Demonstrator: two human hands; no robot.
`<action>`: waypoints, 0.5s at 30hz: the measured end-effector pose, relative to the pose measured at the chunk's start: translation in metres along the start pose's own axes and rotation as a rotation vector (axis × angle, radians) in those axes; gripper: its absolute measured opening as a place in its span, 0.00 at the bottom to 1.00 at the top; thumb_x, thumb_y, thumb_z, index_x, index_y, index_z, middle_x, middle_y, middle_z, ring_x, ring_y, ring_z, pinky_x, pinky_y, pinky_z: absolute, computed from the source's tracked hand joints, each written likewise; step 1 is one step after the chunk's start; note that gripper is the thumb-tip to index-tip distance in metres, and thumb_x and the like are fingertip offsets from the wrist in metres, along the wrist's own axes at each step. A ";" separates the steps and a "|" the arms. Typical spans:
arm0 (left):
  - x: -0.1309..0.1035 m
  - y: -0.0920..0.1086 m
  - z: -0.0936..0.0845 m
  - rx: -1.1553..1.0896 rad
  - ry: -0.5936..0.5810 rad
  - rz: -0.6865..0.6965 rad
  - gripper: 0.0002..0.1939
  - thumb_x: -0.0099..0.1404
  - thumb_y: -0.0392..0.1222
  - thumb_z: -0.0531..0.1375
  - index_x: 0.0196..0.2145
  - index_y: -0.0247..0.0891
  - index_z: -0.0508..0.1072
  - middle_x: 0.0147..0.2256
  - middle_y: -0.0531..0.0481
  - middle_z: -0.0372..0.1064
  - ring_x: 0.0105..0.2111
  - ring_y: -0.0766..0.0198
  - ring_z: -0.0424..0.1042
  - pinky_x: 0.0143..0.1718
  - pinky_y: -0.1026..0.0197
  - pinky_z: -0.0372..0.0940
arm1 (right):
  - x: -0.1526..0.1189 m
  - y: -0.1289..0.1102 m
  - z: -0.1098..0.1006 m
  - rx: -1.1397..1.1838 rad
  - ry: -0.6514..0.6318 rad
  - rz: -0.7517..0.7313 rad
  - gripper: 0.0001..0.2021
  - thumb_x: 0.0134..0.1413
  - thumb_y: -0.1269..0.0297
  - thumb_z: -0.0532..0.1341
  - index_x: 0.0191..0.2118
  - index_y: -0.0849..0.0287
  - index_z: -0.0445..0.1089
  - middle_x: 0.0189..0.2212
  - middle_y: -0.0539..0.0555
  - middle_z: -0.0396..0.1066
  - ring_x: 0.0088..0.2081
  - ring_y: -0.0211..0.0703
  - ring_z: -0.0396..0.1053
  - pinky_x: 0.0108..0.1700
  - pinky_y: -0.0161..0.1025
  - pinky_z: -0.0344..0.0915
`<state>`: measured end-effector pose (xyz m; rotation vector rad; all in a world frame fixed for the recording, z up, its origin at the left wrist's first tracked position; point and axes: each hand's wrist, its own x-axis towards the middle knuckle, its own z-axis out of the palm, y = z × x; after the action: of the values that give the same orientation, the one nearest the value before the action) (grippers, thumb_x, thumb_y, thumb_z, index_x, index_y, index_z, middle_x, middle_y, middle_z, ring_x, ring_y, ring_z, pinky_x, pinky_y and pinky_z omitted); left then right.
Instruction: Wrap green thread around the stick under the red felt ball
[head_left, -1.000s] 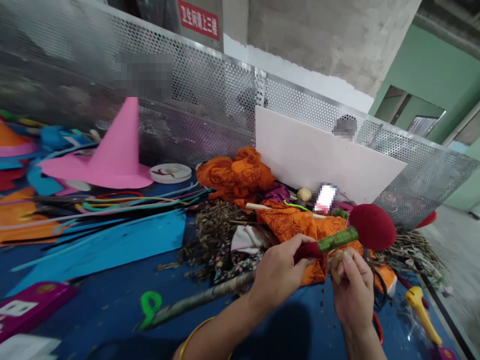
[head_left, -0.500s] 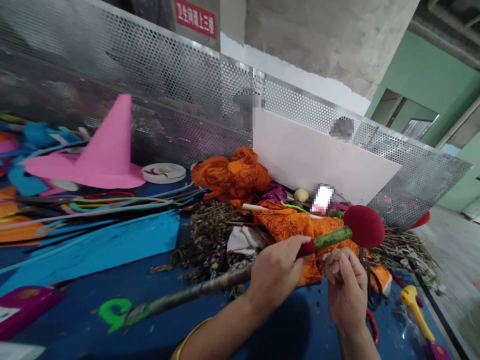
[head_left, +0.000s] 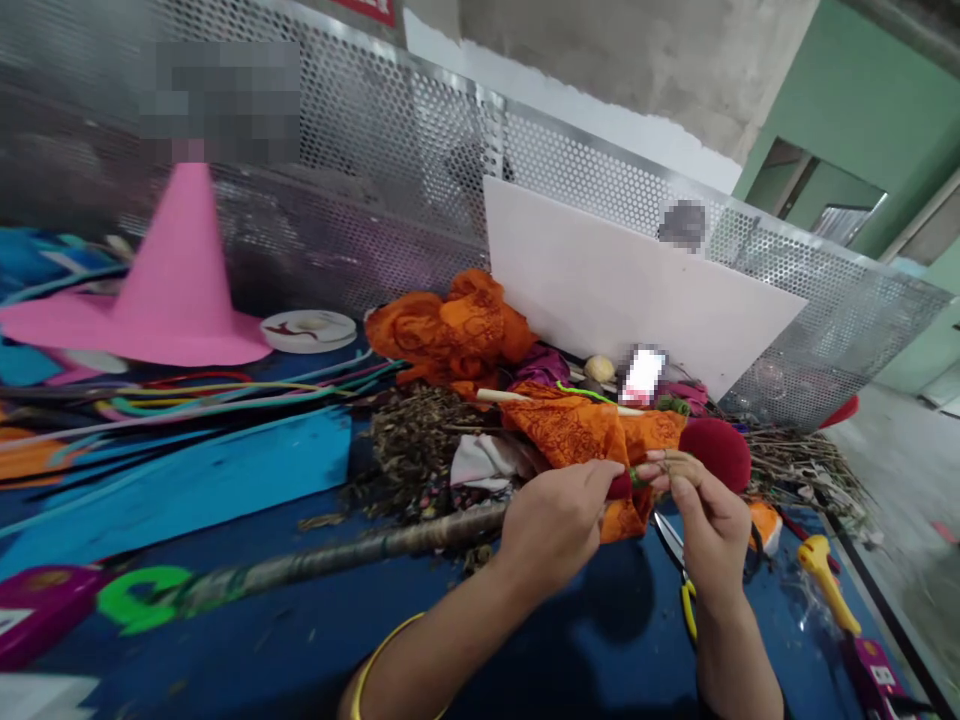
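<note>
My left hand (head_left: 555, 515) is closed around a long wrapped stick (head_left: 337, 560) held at a slant. A bright green curl (head_left: 142, 600) sits at its lower left end. Past my left fingers the stick turns dark red, then green, and ends in a round red ball (head_left: 716, 452). My right hand (head_left: 705, 510) is pinched at the green-wrapped part just below the ball, its fingers covering most of it. Something thin and tan seems to be between the fingertips, but I cannot make it out. Scissors (head_left: 673, 545) with yellow handles lie beside my right hand.
A pink pointed hat (head_left: 176, 270), a white ribbon spool (head_left: 309, 331) and blue sheets (head_left: 225, 500) lie to the left. Orange cloth (head_left: 570, 430), dried plant matter (head_left: 412, 440) and a phone (head_left: 643, 375) are behind my hands. A yellow-handled tool (head_left: 829, 580) lies right.
My right hand has moved up to the stick, its fingers now over the green part. The stick's red ball sits slightly lower left, its curled end further left. The scissors now show.
</note>
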<state>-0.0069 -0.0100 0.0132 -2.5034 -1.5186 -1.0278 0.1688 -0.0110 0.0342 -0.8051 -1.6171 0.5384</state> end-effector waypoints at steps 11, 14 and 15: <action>-0.002 0.005 0.003 0.083 0.168 0.188 0.09 0.66 0.32 0.50 0.36 0.38 0.70 0.26 0.51 0.73 0.24 0.59 0.73 0.25 0.58 0.61 | 0.002 -0.003 0.000 -0.018 -0.066 0.018 0.10 0.62 0.69 0.58 0.35 0.54 0.77 0.36 0.53 0.80 0.45 0.45 0.76 0.51 0.44 0.71; -0.002 0.007 0.003 0.154 0.162 0.218 0.09 0.65 0.30 0.50 0.31 0.38 0.68 0.22 0.52 0.69 0.21 0.59 0.70 0.23 0.58 0.58 | 0.002 -0.001 0.003 -0.020 -0.077 0.052 0.10 0.62 0.68 0.59 0.36 0.53 0.78 0.36 0.53 0.80 0.45 0.45 0.76 0.51 0.44 0.70; -0.002 0.007 0.003 0.171 0.153 0.230 0.09 0.64 0.29 0.50 0.31 0.38 0.67 0.22 0.52 0.68 0.21 0.59 0.70 0.23 0.58 0.57 | 0.002 0.000 0.004 -0.023 -0.074 0.072 0.10 0.62 0.68 0.59 0.36 0.53 0.78 0.36 0.53 0.80 0.45 0.45 0.76 0.51 0.43 0.70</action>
<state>-0.0001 -0.0143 0.0119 -2.3543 -1.1904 -0.9823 0.1653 -0.0088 0.0348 -0.8718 -1.6701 0.6078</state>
